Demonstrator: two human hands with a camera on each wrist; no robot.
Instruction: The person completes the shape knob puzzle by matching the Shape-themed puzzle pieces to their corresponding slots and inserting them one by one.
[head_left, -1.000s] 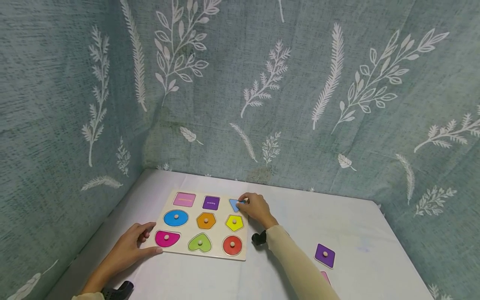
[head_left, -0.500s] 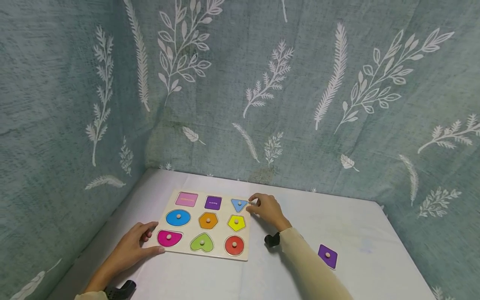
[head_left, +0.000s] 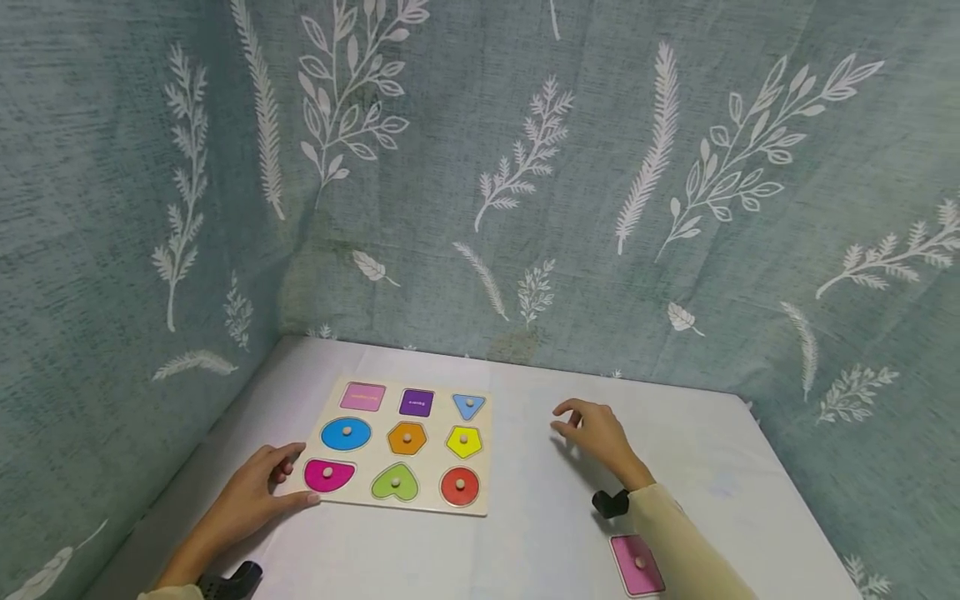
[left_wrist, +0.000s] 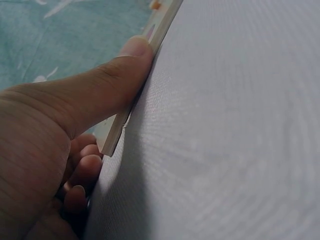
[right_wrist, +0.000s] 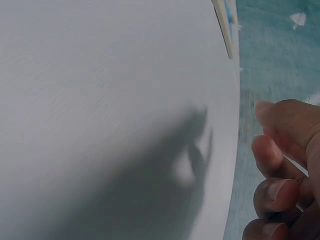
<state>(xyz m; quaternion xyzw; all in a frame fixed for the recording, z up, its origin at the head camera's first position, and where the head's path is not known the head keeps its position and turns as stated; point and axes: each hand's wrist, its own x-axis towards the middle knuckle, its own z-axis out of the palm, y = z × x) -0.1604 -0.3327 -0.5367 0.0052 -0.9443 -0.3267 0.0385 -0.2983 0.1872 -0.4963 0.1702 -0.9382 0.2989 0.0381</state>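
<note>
A wooden shape puzzle board (head_left: 472, 450) lies flat on the table. My left hand (head_left: 251, 500) holds its near left corner; the left wrist view shows the thumb (left_wrist: 115, 85) on the front edge and the other fingers curled by the side edge. A blue triangle piece (head_left: 462, 407), a red circle piece (head_left: 452, 495) and several other knobbed pieces sit in their recesses. The rectangle recess (head_left: 363, 397) and square recess (head_left: 416, 403) show no knobs. My right hand (head_left: 600, 433) hovers right of the board, fingers loosely bent, holding nothing.
A pink rectangle piece (head_left: 632, 577) with a knob lies on the white-covered table (head_left: 540, 533), beside my right sleeve (head_left: 682, 542). Patterned cloth walls (head_left: 480, 183) rise at the back and sides.
My right hand has let go of the blue triangle in its recess and moved right and slightly toward me. The purple square piece is now out of sight near my sleeve. My left hand stays put.
</note>
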